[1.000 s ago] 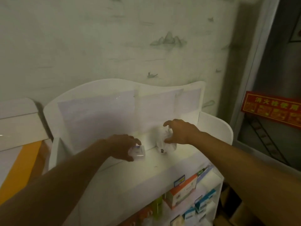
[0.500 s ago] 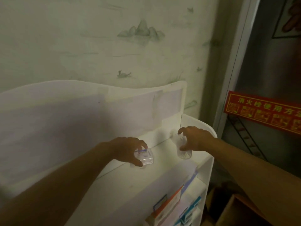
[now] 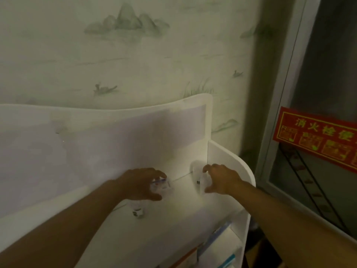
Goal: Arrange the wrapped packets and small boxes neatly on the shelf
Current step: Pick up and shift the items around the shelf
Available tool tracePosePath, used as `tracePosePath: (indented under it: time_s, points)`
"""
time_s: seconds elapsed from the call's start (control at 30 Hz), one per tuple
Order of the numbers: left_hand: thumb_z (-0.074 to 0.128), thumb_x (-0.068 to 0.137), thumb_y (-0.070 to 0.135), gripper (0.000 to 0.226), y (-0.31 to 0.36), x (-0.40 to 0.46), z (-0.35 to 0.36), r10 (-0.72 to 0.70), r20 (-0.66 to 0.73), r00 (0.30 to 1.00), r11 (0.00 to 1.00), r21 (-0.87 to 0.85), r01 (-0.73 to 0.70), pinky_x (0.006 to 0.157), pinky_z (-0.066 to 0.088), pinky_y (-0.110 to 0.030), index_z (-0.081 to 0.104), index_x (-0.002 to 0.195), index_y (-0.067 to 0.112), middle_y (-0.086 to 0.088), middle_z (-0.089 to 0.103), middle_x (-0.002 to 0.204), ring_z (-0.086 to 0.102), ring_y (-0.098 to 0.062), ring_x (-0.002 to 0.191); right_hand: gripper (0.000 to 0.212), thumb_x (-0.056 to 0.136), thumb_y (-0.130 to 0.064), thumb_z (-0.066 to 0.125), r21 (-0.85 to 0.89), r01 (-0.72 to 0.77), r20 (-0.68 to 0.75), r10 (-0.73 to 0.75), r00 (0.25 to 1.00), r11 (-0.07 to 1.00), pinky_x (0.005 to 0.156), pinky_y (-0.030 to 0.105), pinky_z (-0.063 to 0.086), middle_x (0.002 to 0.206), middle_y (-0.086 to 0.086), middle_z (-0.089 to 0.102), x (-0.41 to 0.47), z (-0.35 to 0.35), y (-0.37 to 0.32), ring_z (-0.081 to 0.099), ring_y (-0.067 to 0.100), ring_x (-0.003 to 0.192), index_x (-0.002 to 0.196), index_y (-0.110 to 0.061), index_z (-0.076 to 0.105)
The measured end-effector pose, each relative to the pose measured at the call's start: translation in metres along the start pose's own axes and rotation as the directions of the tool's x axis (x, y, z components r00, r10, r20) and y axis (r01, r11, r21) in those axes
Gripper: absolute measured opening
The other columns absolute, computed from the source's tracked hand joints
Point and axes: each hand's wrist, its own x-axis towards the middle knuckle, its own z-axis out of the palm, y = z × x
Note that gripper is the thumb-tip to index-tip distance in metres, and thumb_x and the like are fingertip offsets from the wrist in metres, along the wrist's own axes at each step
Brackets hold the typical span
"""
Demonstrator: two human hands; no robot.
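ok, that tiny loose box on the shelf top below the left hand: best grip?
Pinch the small box across its two side faces, coming straight down from above. It lies alone on the flat shelf top, apart from the left hand, so nothing blocks its sides.

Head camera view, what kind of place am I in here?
Probably a small shop or pharmacy: a white display shelf, rows of small boxes on the tier below it, and a red fire-hydrant notice on the cabinet door.

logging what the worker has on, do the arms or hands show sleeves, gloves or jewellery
Both forearms are bare to the frame edge, with no sleeves in view. The left hand and the right hand wear no gloves. No ring, watch or bracelet shows, though the dim light could hide small items.
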Motion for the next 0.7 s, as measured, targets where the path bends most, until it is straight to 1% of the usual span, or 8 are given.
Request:
tracePosePath:
  time_s: [0.07, 0.2, 0.33, 0.43, 0.5, 0.6, 0.7]
  points:
    - [0.061, 0.08, 0.064, 0.068, -0.002, 0.0, 0.006, -0.04, -0.014, 0.999, 0.999, 0.028, 0.04, 0.096, 0.04, -0.026, 0.034, 0.139, 0.046, 0.017, 0.047, 0.136, 0.05, -0.01, 0.121, 0.075, 0.073, -0.045, 0.078, -0.011, 0.017, 0.016, -0.016, 1.0, 1.0, 0.095, 0.043, 0.049, 0.13, 0.002, 0.052, 0.012, 0.003, 0.004, 0.053, 0.024, 0.115, 0.135, -0.027, 0.04]
    - [0.061, 0.079, 0.065, 0.07, -0.007, 0.0, 0.013, -0.097, 0.003, 0.995, 0.993, 0.072, 0.096, 0.099, 0.038, -0.025, 0.033, 0.14, 0.046, 0.016, 0.045, 0.139, 0.048, -0.011, 0.126, 0.075, 0.073, -0.045, 0.077, 0.008, 0.006, 0.027, -0.006, 1.0, 1.0, 0.096, 0.041, 0.048, 0.132, 0.002, 0.05, 0.028, 0.009, 0.015, 0.052, 0.024, 0.117, 0.136, -0.026, 0.039]
    - [0.06, 0.075, 0.068, 0.071, -0.01, 0.002, 0.019, -0.143, -0.021, 0.989, 0.989, 0.035, 0.144, 0.101, 0.04, -0.027, 0.033, 0.138, 0.05, 0.02, 0.044, 0.139, 0.046, -0.008, 0.127, 0.078, 0.074, -0.047, 0.075, 0.02, 0.089, 0.059, -0.09, 0.994, 0.996, 0.095, 0.039, 0.047, 0.136, 0.001, 0.047, 0.04, 0.025, 0.005, 0.05, 0.024, 0.12, 0.139, -0.026, 0.038]
    - [0.06, 0.075, 0.069, 0.072, -0.012, 0.001, 0.019, -0.173, -0.055, 0.983, 0.985, 0.006, 0.173, 0.101, 0.039, -0.027, 0.032, 0.139, 0.051, 0.022, 0.042, 0.141, 0.045, -0.008, 0.128, 0.075, 0.078, -0.045, 0.073, -0.011, 0.142, 0.034, -0.142, 0.989, 0.99, 0.094, 0.04, 0.046, 0.138, 0.002, 0.045, 0.048, 0.032, -0.004, 0.047, 0.025, 0.123, 0.14, -0.025, 0.037]
    - [0.06, 0.075, 0.068, 0.072, -0.012, -0.001, 0.018, -0.172, -0.083, 0.981, 0.985, 0.005, 0.173, 0.1, 0.04, -0.026, 0.032, 0.139, 0.05, 0.023, 0.043, 0.139, 0.046, -0.008, 0.127, 0.074, 0.08, -0.043, 0.071, -0.05, 0.138, 0.023, -0.137, 0.99, 0.989, 0.094, 0.041, 0.047, 0.139, 0.003, 0.043, 0.054, 0.032, -0.003, 0.045, 0.026, 0.124, 0.141, -0.023, 0.036]
    - [0.06, 0.076, 0.067, 0.072, -0.013, -0.005, 0.017, -0.158, -0.137, 0.978, 0.987, 0.001, 0.16, 0.098, 0.038, -0.023, 0.031, 0.14, 0.05, 0.022, 0.043, 0.138, 0.046, -0.006, 0.126, 0.075, 0.08, -0.042, 0.071, -0.045, 0.083, 0.04, -0.081, 0.996, 0.996, 0.096, 0.043, 0.046, 0.141, 0.004, 0.04, 0.063, 0.028, 0.005, 0.042, 0.027, 0.125, 0.142, -0.024, 0.033]
    - [0.061, 0.079, 0.064, 0.071, -0.018, -0.007, 0.012, -0.176, -0.164, 0.971, 0.984, -0.014, 0.176, 0.1, 0.036, -0.023, 0.031, 0.141, 0.048, 0.02, 0.041, 0.142, 0.043, -0.006, 0.13, 0.081, 0.076, -0.047, 0.073, -0.077, 0.068, 0.063, -0.063, 0.996, 0.995, 0.097, 0.044, 0.044, 0.142, 0.004, 0.038, 0.066, 0.022, 0.012, 0.041, 0.027, 0.126, 0.143, -0.027, 0.033]
